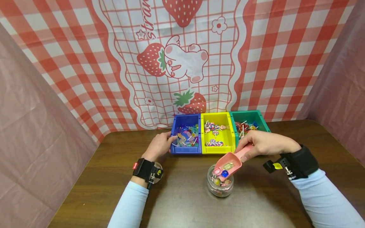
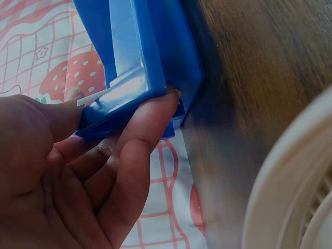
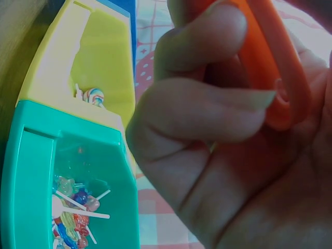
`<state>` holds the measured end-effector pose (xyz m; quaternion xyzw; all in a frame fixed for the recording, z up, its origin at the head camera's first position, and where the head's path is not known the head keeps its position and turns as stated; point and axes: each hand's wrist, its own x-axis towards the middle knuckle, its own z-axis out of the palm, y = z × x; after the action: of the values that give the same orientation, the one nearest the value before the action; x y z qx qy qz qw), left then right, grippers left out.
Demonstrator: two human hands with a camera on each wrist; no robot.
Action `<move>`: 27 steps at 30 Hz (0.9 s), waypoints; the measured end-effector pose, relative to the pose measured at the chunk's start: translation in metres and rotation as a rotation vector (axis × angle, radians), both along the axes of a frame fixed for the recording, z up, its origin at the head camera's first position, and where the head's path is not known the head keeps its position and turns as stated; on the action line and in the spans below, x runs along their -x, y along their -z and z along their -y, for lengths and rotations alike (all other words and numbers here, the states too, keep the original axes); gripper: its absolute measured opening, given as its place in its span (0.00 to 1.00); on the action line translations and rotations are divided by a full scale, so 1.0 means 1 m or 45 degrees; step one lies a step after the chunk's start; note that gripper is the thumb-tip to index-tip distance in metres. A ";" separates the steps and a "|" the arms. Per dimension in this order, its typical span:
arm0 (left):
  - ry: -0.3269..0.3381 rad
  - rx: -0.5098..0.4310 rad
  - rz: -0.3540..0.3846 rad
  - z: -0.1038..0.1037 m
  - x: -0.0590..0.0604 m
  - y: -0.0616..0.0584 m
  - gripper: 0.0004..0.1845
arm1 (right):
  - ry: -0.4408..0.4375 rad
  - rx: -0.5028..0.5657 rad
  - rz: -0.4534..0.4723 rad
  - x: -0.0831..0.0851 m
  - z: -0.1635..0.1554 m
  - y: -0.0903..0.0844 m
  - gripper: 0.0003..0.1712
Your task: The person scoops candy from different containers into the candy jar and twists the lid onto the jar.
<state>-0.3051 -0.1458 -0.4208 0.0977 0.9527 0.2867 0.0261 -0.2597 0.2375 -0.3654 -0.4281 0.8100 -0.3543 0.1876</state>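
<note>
My right hand grips the handle of a pink scoop, tilted over a clear jar. In the scoop lie a blue candy and pale wrapped-looking candies; more small candies fill part of the jar. The right wrist view shows the fingers curled round the scoop's handle. My left hand pinches the side wall of the blue bin, thumb over the rim and fingers against the outside. A white candy stick lies by that thumb.
Against the blue bin stands a yellow bin with striped lollipops, then a green bin with mixed candies. A pale round-rimmed thing is beside the left wrist. Behind the bins hangs a strawberry-print cloth at the wooden table's back edge.
</note>
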 end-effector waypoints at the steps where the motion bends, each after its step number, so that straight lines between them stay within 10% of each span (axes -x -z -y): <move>1: 0.000 0.001 0.000 0.000 0.000 0.000 0.19 | 0.000 -0.002 -0.005 0.000 0.000 0.000 0.11; 27: 0.007 0.015 0.001 0.001 0.000 0.000 0.21 | 0.058 -0.037 -0.028 -0.010 0.004 -0.011 0.11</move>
<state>-0.3056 -0.1466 -0.4211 0.1000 0.9541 0.2811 0.0278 -0.2498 0.2339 -0.3539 -0.4106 0.8265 -0.3421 0.1768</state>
